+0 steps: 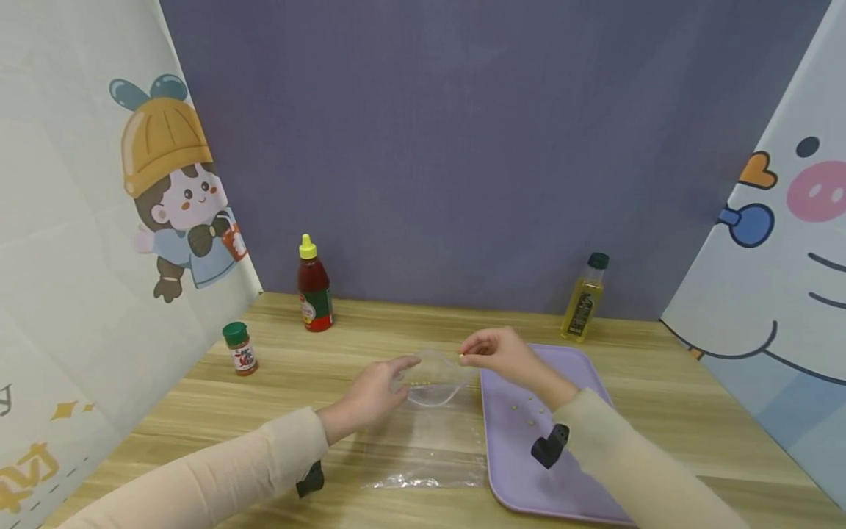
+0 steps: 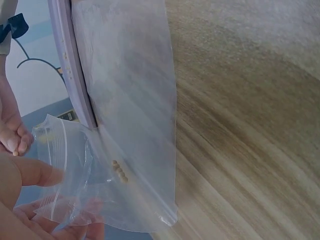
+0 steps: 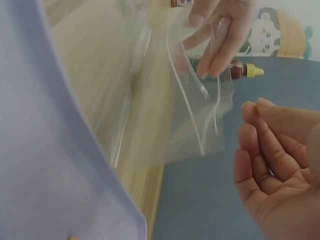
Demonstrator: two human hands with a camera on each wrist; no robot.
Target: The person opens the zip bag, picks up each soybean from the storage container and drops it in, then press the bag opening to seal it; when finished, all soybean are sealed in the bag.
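Note:
A clear zip bag [image 1: 426, 441] lies on the wood-grain table with its mouth raised and spread apart. My left hand [image 1: 373, 393] grips the mouth from the left side, thumb and fingers around the plastic near the zip strip [image 3: 185, 90]. Inside the bag, several small yellow beans [image 2: 120, 171] sit in a short row. To the right of the mouth, my right hand [image 1: 499, 354] pinches one small bean [image 2: 16, 153] between thumb and index fingertip. Several more beans [image 1: 531, 422] are scattered on the purple tray [image 1: 518, 470], below the right forearm.
A red sauce bottle [image 1: 316, 294] with a yellow cap stands at the back left. Nearer on the left is a green-capped spice jar [image 1: 241, 353]. An oil bottle [image 1: 583, 301] stands behind the tray. A dark blue panel [image 1: 463, 162] closes off the back.

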